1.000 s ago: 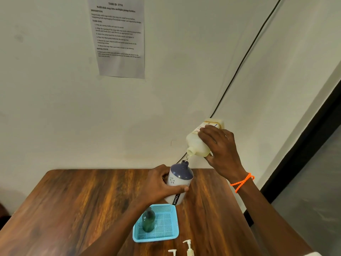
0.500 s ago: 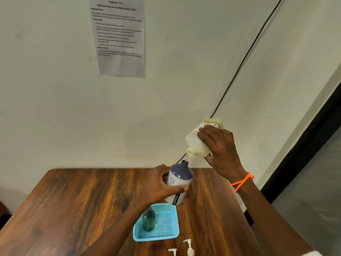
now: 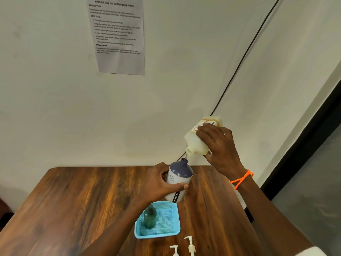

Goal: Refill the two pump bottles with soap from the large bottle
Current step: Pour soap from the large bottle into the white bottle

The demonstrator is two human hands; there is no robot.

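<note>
My left hand grips a white pump bottle with a dark blue top, held up above the table with its neck open. My right hand holds the large pale yellow soap bottle tilted mouth-down, its opening just above the blue bottle's neck. A thin stream of soap runs between them. A green bottle stands in the blue basket below. Two white pump heads lie on the table near the front edge.
The wooden table stands against a white wall. A printed task sheet hangs on the wall, and a black cable runs down it behind the soap bottle. A dark door frame is at the right.
Both hands and both bottles stay nearly still; the large bottle stays tilted over the blue-topped bottle.
</note>
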